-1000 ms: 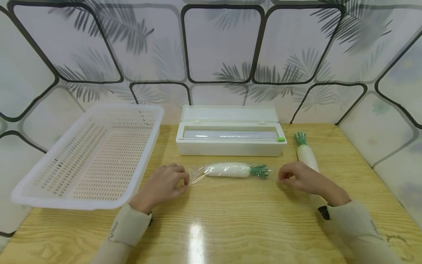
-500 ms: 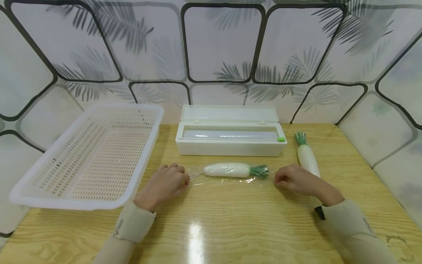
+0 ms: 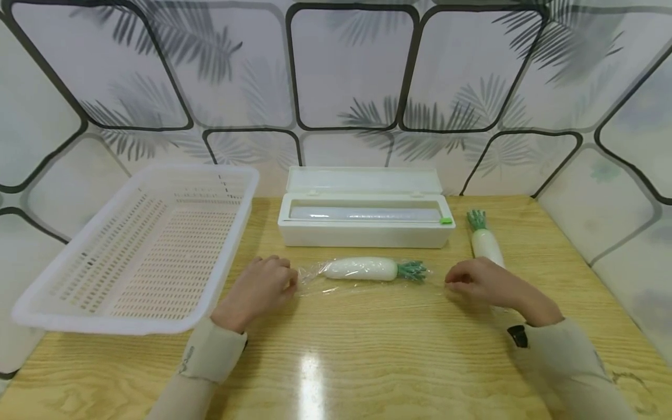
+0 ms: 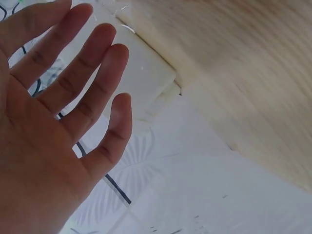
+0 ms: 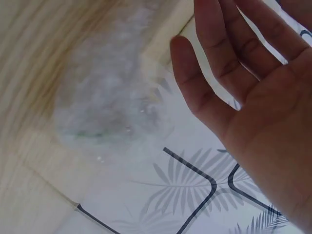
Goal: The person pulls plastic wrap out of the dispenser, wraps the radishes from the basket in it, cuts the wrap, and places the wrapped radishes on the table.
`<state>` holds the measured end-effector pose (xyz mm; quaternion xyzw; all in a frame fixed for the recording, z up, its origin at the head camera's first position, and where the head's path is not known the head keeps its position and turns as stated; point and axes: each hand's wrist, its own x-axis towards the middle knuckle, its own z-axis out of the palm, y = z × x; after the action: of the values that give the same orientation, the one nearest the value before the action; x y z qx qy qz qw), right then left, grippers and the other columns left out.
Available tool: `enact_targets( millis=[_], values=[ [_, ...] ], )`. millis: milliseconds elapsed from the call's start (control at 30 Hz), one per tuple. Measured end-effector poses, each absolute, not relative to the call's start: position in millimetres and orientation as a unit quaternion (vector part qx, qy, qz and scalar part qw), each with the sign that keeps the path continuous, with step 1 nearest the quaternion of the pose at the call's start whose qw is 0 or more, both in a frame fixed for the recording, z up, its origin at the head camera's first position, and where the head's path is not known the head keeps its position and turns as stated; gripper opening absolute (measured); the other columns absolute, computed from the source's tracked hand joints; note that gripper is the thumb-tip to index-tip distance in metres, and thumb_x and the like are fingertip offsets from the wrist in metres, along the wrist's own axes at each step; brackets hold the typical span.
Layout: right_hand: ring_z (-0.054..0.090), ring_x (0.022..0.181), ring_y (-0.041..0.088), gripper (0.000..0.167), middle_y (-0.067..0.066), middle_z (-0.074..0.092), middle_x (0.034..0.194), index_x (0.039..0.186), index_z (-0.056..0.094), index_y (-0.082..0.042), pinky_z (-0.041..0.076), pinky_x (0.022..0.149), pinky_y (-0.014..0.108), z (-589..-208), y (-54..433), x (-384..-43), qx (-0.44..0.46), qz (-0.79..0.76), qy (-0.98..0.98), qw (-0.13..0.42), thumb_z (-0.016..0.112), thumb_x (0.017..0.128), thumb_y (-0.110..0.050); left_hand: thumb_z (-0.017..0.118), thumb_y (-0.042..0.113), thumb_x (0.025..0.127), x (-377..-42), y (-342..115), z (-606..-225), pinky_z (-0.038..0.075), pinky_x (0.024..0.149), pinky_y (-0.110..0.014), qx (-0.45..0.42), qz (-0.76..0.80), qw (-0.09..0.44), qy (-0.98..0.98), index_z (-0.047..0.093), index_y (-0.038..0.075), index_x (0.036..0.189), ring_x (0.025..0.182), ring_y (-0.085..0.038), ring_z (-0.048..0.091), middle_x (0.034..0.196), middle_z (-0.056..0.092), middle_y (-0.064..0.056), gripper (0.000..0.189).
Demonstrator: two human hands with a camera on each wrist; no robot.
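A white radish (image 3: pixel 362 269) with green stem stubs lies crosswise on the wooden table (image 3: pixel 362 344), loosely covered by clear cling film (image 3: pixel 314 280). My left hand (image 3: pixel 258 293) pinches the film's left end, past the radish's tip. Beyond the green stubs, my right hand (image 3: pixel 488 284) pinches the right end between thumb and forefinger. In the left wrist view, the hand's other fingers (image 4: pixel 109 73) are spread and lightly bent. Partly hidden behind my right hand lies a second white radish (image 3: pixel 486 245); clear film shows at its near end.
Behind the radish stands a white cling film dispenser (image 3: pixel 367 236), lid raised, with a film roll (image 3: pixel 362 214) inside and a green slider (image 3: pixel 445 221). A white perforated basket (image 3: pixel 231 251) stands on the left. The patterned wall covering (image 3: pixel 346 70) closes off the back.
My right hand first shifted a little left, then back right. The film, bunched at the left end earlier, now lies flatter and reaches farther out in front of the radish.
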<state>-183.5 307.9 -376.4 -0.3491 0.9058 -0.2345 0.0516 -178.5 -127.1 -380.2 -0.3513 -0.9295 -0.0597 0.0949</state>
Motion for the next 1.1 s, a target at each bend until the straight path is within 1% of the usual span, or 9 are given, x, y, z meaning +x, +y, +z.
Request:
enact_targets(
  millis=[133,200,367,533,667,733,900,1033,1100],
  values=[
    [0.065,0.078,0.016,0.006,0.002,0.071,0.092,0.097,0.073,0.0,0.055,0.066,0.035,-372.4,295.1,-185.8,-0.321,-0.22,0.921,-0.004,0.073,0.092,-0.003,0.079,0.01,0.086,-184.3,-120.5,-376.8,0.056,0.067,-0.037,-0.341,-0.076,0.108,-0.931,0.075,0.007,0.085,0.074,-0.021,0.065,0.084,0.07,-0.004,0.004],
    [0.065,0.083,0.022,0.01,0.006,0.07,0.097,0.102,0.072,-0.001,0.056,0.069,0.039,-370.8,285.4,-186.9,-0.305,-0.21,0.929,-0.016,0.073,0.093,-0.005,0.079,0.015,0.088,-188.1,-115.1,-375.4,0.056,0.067,-0.037,-0.335,-0.083,0.105,-0.933,0.075,0.006,0.091,0.076,-0.022,0.065,0.09,0.072,-0.005,0.01],
    [0.065,0.098,0.035,0.028,0.016,0.066,0.11,0.114,0.068,0.003,0.056,0.079,0.049,-373.2,263.6,-190.9,-0.304,-0.179,0.935,-0.028,0.077,0.09,-0.007,0.079,0.026,0.09,-196.8,-99.0,-374.3,0.058,0.069,-0.038,-0.318,-0.091,0.059,-0.942,0.072,0.004,0.113,0.087,-0.025,0.067,0.106,0.071,-0.01,0.032],
    [0.064,0.103,0.036,0.035,0.016,0.066,0.114,0.117,0.067,0.002,0.055,0.084,0.051,-378.7,253.4,-195.8,-0.312,-0.166,0.935,-0.022,0.081,0.086,-0.008,0.081,0.026,0.089,-202.6,-86.2,-375.9,0.059,0.076,-0.039,-0.306,-0.105,-0.004,-0.946,0.067,0.003,0.125,0.094,-0.025,0.068,0.114,0.07,-0.011,0.045],
    [0.065,0.102,0.033,0.036,0.013,0.067,0.113,0.116,0.068,0.0,0.055,0.085,0.05,-381.6,250.9,-198.5,-0.315,-0.158,0.936,-0.006,0.083,0.085,-0.011,0.082,0.026,0.087,-205.4,-78.9,-377.8,0.058,0.081,-0.039,-0.291,-0.119,-0.046,-0.948,0.067,0.004,0.125,0.098,-0.024,0.069,0.117,0.07,-0.009,0.047],
    [0.065,0.101,0.031,0.037,0.012,0.066,0.112,0.116,0.069,-0.001,0.056,0.085,0.049,-382.3,250.9,-199.0,-0.318,-0.153,0.936,-0.001,0.084,0.084,-0.013,0.083,0.024,0.087,-207.1,-76.5,-379.4,0.058,0.08,-0.039,-0.287,-0.122,-0.055,-0.948,0.068,0.005,0.122,0.098,-0.023,0.069,0.114,0.071,-0.008,0.043],
    [0.065,0.101,0.03,0.043,0.013,0.065,0.113,0.116,0.068,-0.001,0.056,0.085,0.049,-384.0,250.7,-199.9,-0.326,-0.146,0.934,0.005,0.087,0.081,-0.017,0.083,0.016,0.086,-209.6,-74.7,-382.8,0.058,0.071,-0.039,-0.293,-0.116,-0.036,-0.948,0.07,0.007,0.108,0.087,-0.021,0.067,0.1,0.07,-0.004,0.027],
    [0.065,0.104,0.034,0.044,0.015,0.065,0.116,0.118,0.067,0.0,0.055,0.087,0.05,-387.4,249.5,-200.5,-0.322,-0.13,0.938,0.002,0.085,0.079,-0.008,0.084,0.017,0.085,-210.8,-74.2,-384.6,0.056,0.068,-0.038,-0.298,-0.114,-0.025,-0.947,0.07,0.007,0.104,0.083,-0.02,0.065,0.096,0.068,-0.004,0.025],
    [0.065,0.104,0.035,0.044,0.016,0.065,0.116,0.118,0.067,0.0,0.056,0.086,0.05,-389.6,249.2,-201.1,-0.322,-0.122,0.939,-0.006,0.084,0.078,-0.003,0.084,0.017,0.085,-211.4,-73.6,-385.0,0.056,0.068,-0.037,-0.301,-0.115,-0.023,-0.946,0.07,0.007,0.104,0.083,-0.02,0.065,0.097,0.069,-0.005,0.025]
  ],
)
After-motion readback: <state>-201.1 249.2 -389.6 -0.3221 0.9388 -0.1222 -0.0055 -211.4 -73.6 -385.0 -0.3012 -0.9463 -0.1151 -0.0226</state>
